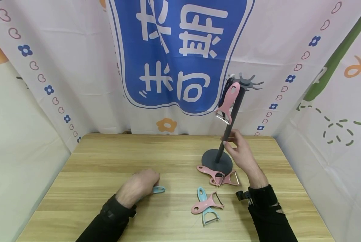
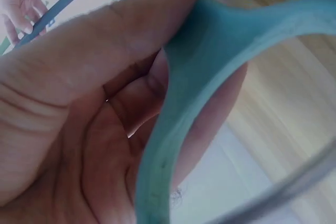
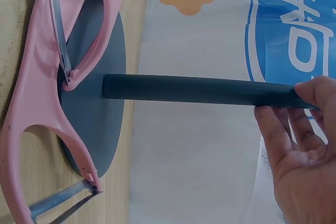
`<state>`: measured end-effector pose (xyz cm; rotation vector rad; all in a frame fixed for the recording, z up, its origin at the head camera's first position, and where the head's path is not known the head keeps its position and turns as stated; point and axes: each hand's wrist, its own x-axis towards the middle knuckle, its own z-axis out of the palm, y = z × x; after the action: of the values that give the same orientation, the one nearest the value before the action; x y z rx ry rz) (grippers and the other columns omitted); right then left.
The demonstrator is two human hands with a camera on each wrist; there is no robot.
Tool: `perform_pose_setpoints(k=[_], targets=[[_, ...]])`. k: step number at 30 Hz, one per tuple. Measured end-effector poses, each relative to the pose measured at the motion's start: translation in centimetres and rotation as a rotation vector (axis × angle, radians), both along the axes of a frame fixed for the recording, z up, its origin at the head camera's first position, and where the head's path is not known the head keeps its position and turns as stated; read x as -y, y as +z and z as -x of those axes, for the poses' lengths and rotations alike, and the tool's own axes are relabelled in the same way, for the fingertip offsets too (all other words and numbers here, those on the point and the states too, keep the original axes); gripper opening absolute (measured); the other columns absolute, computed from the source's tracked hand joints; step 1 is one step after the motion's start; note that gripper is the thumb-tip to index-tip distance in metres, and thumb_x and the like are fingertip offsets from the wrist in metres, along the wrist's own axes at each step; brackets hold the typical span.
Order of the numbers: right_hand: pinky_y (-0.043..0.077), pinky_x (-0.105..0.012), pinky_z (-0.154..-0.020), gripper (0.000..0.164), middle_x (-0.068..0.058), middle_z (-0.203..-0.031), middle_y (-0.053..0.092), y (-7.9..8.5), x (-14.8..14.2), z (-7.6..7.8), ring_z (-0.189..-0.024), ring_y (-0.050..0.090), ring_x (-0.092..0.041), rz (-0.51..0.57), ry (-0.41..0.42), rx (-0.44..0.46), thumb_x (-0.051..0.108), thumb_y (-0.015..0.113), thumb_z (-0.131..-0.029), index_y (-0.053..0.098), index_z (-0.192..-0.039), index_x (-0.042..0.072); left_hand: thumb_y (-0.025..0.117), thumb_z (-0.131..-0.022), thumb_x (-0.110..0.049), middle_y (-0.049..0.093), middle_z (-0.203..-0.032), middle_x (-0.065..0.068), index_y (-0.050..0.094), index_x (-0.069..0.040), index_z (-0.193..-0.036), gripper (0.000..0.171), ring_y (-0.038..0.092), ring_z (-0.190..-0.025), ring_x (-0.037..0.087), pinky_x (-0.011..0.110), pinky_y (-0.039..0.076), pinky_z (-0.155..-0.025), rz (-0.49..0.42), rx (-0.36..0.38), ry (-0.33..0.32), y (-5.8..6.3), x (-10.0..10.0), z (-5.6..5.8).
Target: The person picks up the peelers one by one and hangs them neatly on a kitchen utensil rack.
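Observation:
My left hand (image 1: 142,184) grips a light blue peeler (image 2: 202,40) low over the table, its thumb pressed on the handle and the forked head showing in the left wrist view. My right hand (image 1: 240,150) holds the dark grey post (image 3: 184,89) of a utensil stand between thumb and fingertips. The stand's round base (image 1: 210,158) sits on the table, and hooks (image 1: 249,82) ring its top. From one hook hangs a pink peeler (image 1: 230,97), with a dark item (image 1: 223,95) partly hidden behind it.
Two pink peelers (image 1: 209,170) lie overlapping against the base. Nearer the front, another pink peeler (image 1: 205,205) lies across a light blue peeler (image 1: 209,212). A printed cloth (image 1: 86,77) hangs behind the wooden table (image 1: 108,153).

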<state>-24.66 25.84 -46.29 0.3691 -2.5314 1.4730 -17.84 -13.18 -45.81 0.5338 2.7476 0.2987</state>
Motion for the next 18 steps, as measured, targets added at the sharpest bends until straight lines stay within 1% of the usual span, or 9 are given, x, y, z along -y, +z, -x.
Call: perform_pose_setpoints(k=[3, 5, 7, 9, 13, 18], targets=[[0.065, -0.074, -0.119, 0.043, -0.028, -0.148, 0.069, 0.0, 0.0, 0.1, -0.146, 0.070, -0.054, 0.000, 0.001, 0.003, 0.007, 0.063, -0.120, 0.053, -0.161, 0.001, 0.080, -0.091, 0.018, 0.060, -0.082, 0.001, 0.072, -0.008, -0.083, 0.028, 0.052, -0.072, 0.017, 0.025, 0.042, -0.060, -0.038, -0.010, 0.008, 0.3, 0.3, 0.0], [0.065, -0.074, -0.118, 0.042, -0.028, -0.147, 0.069, 0.0, 0.0, 0.1, -0.146, 0.070, -0.054, 0.000, 0.001, 0.006, 0.006, 0.063, -0.119, 0.053, -0.160, 0.001, 0.078, -0.089, 0.019, 0.060, -0.082, 0.001, 0.072, -0.008, -0.083, 0.029, 0.053, -0.071, 0.018, 0.025, 0.042, -0.060, -0.064, -0.005, 0.018, 0.5, 0.4, 0.1], [0.065, -0.074, -0.117, 0.042, -0.028, -0.147, 0.069, -0.1, 0.0, 0.1, -0.146, 0.070, -0.054, -0.001, 0.001, 0.005, 0.006, 0.063, -0.119, 0.053, -0.160, 0.001, 0.079, -0.089, 0.020, 0.061, -0.082, 0.001, 0.072, -0.009, -0.084, 0.029, 0.053, -0.072, 0.017, 0.025, 0.042, -0.060, -0.076, -0.011, 0.009, 0.7, 0.5, 0.2], [0.066, -0.074, -0.117, 0.043, -0.029, -0.147, 0.069, -0.1, 0.0, 0.1, -0.146, 0.070, -0.055, -0.001, 0.002, 0.003, 0.005, 0.063, -0.119, 0.053, -0.160, 0.000, 0.080, -0.093, 0.017, 0.062, -0.083, 0.001, 0.072, -0.009, -0.086, 0.028, 0.054, -0.072, 0.017, 0.026, 0.044, -0.062, -0.069, -0.041, -0.019, 0.8, 0.5, 0.3], [0.066, -0.074, -0.116, 0.044, -0.029, -0.146, 0.069, 0.0, 0.0, 0.1, -0.145, 0.070, -0.055, -0.001, 0.004, -0.001, 0.004, 0.063, -0.119, 0.052, -0.161, 0.000, 0.083, -0.101, 0.008, 0.065, -0.084, 0.000, 0.072, -0.010, -0.090, 0.024, 0.055, -0.073, 0.015, 0.028, 0.050, -0.063, -0.073, -0.099, -0.052, 1.0, 0.6, 0.6], [0.066, -0.074, -0.116, 0.043, -0.029, -0.146, 0.069, 0.0, 0.0, 0.1, -0.145, 0.070, -0.055, -0.001, 0.005, -0.001, 0.004, 0.063, -0.119, 0.052, -0.161, 0.000, 0.084, -0.104, 0.004, 0.071, -0.089, 0.001, 0.073, -0.011, -0.093, 0.021, 0.057, -0.075, 0.012, 0.027, 0.056, -0.065, -0.117, -0.167, -0.060, 1.1, 0.7, 0.8]])
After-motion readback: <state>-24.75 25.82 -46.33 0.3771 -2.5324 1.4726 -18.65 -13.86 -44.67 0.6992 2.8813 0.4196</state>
